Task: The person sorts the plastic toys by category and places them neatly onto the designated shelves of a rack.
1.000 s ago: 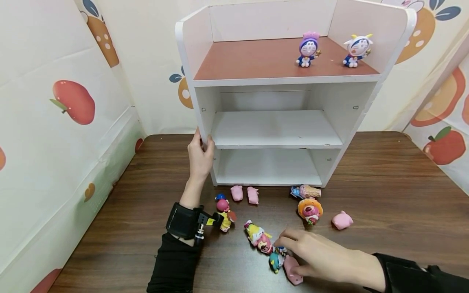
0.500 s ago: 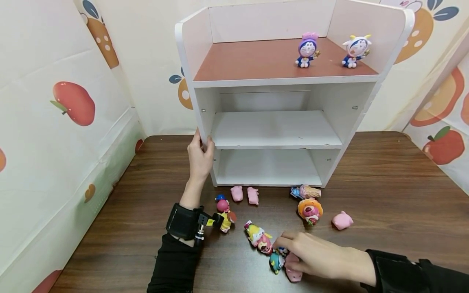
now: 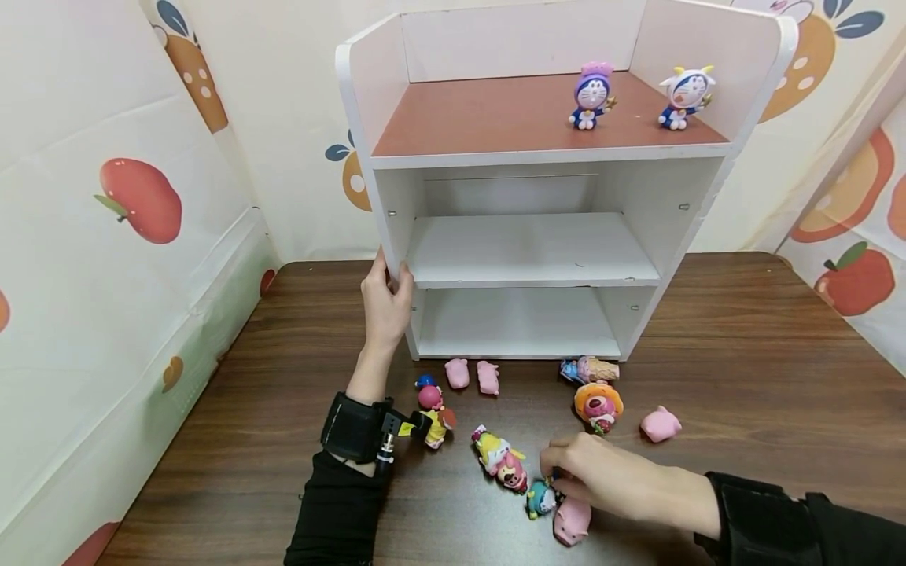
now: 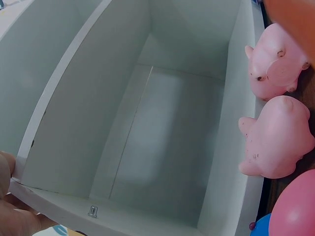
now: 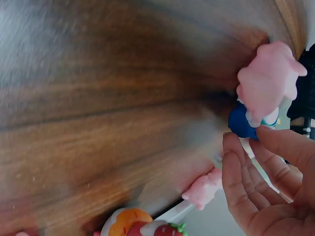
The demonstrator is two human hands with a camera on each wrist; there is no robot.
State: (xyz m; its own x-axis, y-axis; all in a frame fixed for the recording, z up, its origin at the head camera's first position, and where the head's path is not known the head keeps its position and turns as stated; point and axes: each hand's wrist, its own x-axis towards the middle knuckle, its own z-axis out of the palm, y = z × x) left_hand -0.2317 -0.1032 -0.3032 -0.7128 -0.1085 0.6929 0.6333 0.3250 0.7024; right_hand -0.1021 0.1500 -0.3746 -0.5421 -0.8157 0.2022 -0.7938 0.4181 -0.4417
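In the head view my left hand grips the left side panel of a small white shelf unit, thumb at its front edge. My right hand is low over the table, thumb and fingertips pinching a small blue figurine, mostly hidden by the fingers in the head view. Right below that hand lies a pink pig figure, with a teal figurine beside it. Further left, a yellow-and-white figurine touches a pink bear figurine.
Two figurines in blue outfits stand on the brown top board. Two pink pigs lie before the unit. An orange-hatted bear, an ice-cream-cone figurine and another pig lie right; a yellow-clad figurine is beside my left wrist.
My right hand has drawn back slightly up and off the near pink pig, which now shows more fully, and has closed on the blue figurine. The left hand holds still.
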